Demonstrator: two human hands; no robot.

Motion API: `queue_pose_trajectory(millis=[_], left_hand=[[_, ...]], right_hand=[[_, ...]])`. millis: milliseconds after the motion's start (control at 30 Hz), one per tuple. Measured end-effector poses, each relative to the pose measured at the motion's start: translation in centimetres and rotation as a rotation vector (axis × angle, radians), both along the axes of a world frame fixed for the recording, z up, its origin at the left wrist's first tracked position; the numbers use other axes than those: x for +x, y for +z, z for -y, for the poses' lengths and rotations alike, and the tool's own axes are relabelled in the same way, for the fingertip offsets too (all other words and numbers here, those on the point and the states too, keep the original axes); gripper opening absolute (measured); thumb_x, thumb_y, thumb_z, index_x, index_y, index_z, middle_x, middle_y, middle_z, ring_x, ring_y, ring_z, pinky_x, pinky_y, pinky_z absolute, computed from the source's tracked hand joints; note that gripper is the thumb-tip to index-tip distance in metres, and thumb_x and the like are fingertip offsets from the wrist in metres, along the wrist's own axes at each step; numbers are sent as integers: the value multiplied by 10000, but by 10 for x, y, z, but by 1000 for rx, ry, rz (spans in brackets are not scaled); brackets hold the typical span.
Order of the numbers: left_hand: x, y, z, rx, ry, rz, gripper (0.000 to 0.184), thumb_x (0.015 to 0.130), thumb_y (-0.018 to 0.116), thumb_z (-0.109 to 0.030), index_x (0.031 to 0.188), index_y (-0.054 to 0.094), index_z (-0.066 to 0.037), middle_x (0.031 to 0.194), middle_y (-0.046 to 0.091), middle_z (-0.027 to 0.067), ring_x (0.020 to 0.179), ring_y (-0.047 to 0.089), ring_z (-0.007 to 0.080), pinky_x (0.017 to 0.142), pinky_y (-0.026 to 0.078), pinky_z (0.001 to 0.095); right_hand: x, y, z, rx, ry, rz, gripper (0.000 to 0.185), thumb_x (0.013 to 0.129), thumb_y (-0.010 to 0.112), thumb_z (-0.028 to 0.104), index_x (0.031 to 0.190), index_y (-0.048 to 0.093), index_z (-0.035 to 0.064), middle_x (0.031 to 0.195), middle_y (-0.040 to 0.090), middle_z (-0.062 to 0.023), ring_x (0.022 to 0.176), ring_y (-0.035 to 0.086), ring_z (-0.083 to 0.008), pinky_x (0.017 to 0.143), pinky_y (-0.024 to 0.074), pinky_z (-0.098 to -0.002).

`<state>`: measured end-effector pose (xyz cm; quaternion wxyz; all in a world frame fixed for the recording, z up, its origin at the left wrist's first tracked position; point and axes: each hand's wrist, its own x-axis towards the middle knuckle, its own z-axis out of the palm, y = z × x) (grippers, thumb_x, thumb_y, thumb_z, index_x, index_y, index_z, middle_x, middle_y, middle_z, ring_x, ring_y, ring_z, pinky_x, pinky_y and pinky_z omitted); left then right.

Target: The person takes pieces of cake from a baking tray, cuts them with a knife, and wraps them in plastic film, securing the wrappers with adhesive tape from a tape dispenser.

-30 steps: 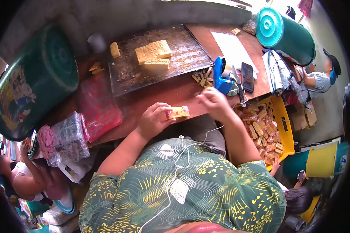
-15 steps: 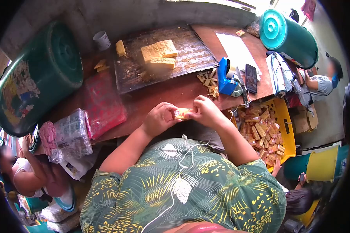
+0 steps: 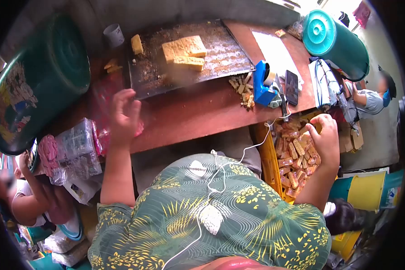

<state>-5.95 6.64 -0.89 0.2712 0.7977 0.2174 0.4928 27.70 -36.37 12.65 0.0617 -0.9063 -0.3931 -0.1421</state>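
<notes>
My left hand (image 3: 125, 114) is raised over the stack of red-printed plastic wrappers (image 3: 104, 96) at the table's left. Its fingers are slightly blurred but apart, with nothing in them. Over the right side of the yellow crate (image 3: 266, 153) is my right hand (image 3: 326, 139), thumb and forefinger spread and no item visible between them. Many small wrapped cake bars (image 3: 297, 155) fill the crate. On the dark baking tray (image 3: 229, 54) lie a block of yellow cake (image 3: 184, 47), a cut slab (image 3: 188, 63) in front, and a small piece (image 3: 136, 44) at the left.
A blue tape dispenser (image 3: 263, 87) stands beside cake scraps (image 3: 243, 90) and a phone (image 3: 291, 87). Clear plastic packs (image 3: 78, 148) hang at the left edge. Large green bins (image 3: 42, 85) and a white cup (image 3: 114, 35) stand nearby. Other people sit at both sides.
My hands have parted: the left moved left to the wrappers, the right moved right over the crate. The wrapped bar they held together is no longer in them.
</notes>
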Motion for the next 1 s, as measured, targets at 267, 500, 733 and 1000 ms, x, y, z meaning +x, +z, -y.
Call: queue_pose_trajectory(millis=[267, 500, 733, 1000], left_hand=[[-20, 18, 45, -382, -450, -162, 246, 950, 765, -162, 1145, 686, -34, 1135, 665, 64, 1065, 629, 167, 938, 492, 309], [-30, 11, 53, -264, -432, -279, 245, 969, 748, -169, 1159, 673, -32, 1150, 649, 56, 1063, 615, 148, 930, 484, 279], [-61, 8, 42, -313, -223, -259, 242, 951, 750, -162, 1144, 685, -31, 1120, 705, 101, 1086, 670, 220, 969, 521, 351], [-67, 12, 19, -179, -83, -274, 246, 958, 745, -167, 1152, 686, -27, 1133, 708, 97, 1093, 669, 227, 966, 513, 345]], right_hand=[[-50, -65, -94, 63, 603, -767, 170, 956, 717, 109, 1105, 737, 28, 996, 708, -113, 878, 690, -232, 782, 566, -349], [-118, -104, -174, -543, 557, -1022, 454, 1018, 634, 448, 1157, 737, 27, 985, 759, -166, 902, 728, -277, 847, 556, -391], [-100, -108, -165, -281, 811, -1145, 304, 905, 772, 124, 1190, 742, 22, 926, 765, -114, 835, 717, -184, 784, 560, -330], [-79, 35, -84, 633, 1301, -867, 179, 891, 780, 151, 964, 714, 0, 773, 670, -41, 638, 628, -153, 581, 522, -307]])
